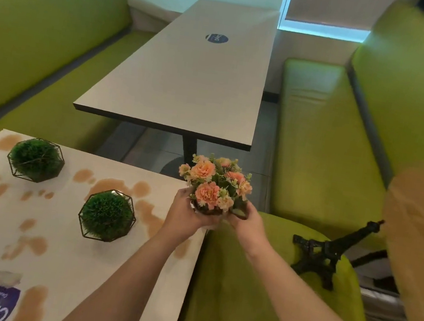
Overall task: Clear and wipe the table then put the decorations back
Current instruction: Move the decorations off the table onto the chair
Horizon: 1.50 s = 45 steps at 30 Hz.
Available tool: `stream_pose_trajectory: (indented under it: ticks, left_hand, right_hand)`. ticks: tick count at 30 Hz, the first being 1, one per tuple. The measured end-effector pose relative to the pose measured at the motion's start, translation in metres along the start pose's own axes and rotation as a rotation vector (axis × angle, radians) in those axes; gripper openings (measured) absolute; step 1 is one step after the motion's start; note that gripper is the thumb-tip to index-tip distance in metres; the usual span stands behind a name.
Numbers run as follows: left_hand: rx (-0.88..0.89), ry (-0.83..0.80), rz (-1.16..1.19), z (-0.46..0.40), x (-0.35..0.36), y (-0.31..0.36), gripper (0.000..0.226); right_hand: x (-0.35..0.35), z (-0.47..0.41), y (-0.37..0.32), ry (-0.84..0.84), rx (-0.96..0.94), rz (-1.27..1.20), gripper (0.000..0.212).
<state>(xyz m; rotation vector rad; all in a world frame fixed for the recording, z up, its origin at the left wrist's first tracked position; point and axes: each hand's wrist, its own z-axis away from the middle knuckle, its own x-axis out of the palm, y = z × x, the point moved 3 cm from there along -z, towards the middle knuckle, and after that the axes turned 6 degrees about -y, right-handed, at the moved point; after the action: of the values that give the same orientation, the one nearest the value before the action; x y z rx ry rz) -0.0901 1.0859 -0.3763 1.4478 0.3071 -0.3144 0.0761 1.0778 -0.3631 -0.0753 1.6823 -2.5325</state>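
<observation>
Both hands are wrapped around the little flower pot, left hand and right hand cupping its base, held up just past the table's corner. Two green moss balls sit on the stained tabletop, and a black tower model is on the green seat.

Peach flower pot held upright above the bench's right edge; two caged green balls stand on its stained top.
</observation>
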Motion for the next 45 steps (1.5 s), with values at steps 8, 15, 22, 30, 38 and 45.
stream_pose_trajectory:
  ticks: [8,15,22,30,38,45]
  left_hand:
    - [-0.032,-0.178,0.03,0.003,0.073,0.024,0.091]
    - [-0.007,-0.286,0.059,0.012,0.124,0.049,0.082]
    - [-0.042,-0.329,0.047,0.014,0.143,0.043,0.089]
    - [-0.03,-0.275,-0.02,0.02,0.146,0.045,0.085]
    - [0.011,-0.224,-0.083,0.034,0.142,0.045,0.078]
    - [-0.102,-0.119,-0.104,0.06,0.115,0.034,0.047]
  right_hand:
    - [-0.068,0.039,0.011,0.185,0.019,-0.059,0.061]
    - [-0.111,0.062,0.025,0.313,0.072,-0.074,0.054]
    - [-0.124,0.064,0.041,0.329,0.126,-0.027,0.051]
    - [-0.127,0.06,0.05,0.304,0.204,0.036,0.047]
    - [-0.118,0.066,0.05,0.294,0.218,0.027,0.055]
    - [-0.094,0.087,0.069,0.192,0.323,0.036,0.036]
